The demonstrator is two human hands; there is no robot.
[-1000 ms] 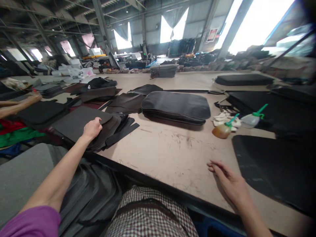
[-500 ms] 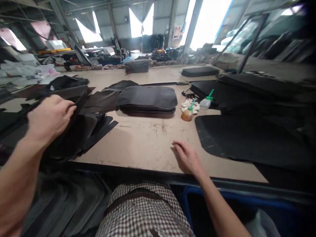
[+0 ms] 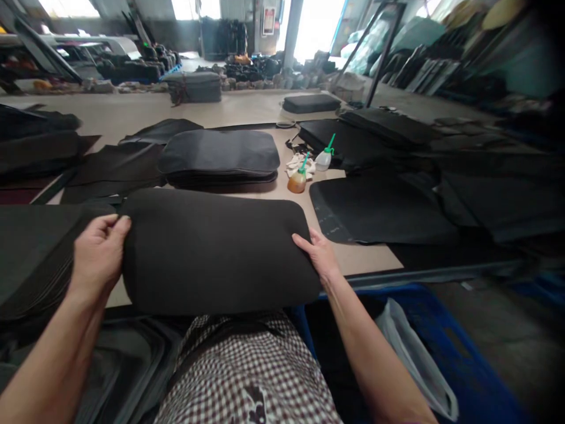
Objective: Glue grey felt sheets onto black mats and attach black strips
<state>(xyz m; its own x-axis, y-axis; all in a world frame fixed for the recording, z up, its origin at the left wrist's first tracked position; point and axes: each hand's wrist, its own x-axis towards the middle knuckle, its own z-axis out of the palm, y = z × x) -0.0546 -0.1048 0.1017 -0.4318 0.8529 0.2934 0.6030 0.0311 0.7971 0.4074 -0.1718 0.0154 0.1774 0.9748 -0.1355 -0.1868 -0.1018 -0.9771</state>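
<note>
A dark, flat panel with rounded corners [image 3: 216,253] spans the space between my two hands, over the front edge of the table. My left hand [image 3: 99,250] pinches its left edge between thumb and fingers. At the opposite edge, my right hand [image 3: 320,253] grips with the thumb on top and the fingers partly hidden behind. Just beyond the panel lies a neat stack of similar rounded dark panels [image 3: 220,153]. To the left of my left hand is a pile of dark sheets [image 3: 39,247].
Two squeeze bottles with green nozzles, one amber [image 3: 297,181] and one whitish [image 3: 323,160], stand by a crumpled white cloth [image 3: 293,165]. More dark sheets [image 3: 379,206] cover the table's right side. Below the edge sits a blue crate [image 3: 459,359] with a plastic bag.
Both hands now hold a dark panel in front of me; before, my right hand was over bare table and my left was at the left-hand pile. The view has turned right and down.
</note>
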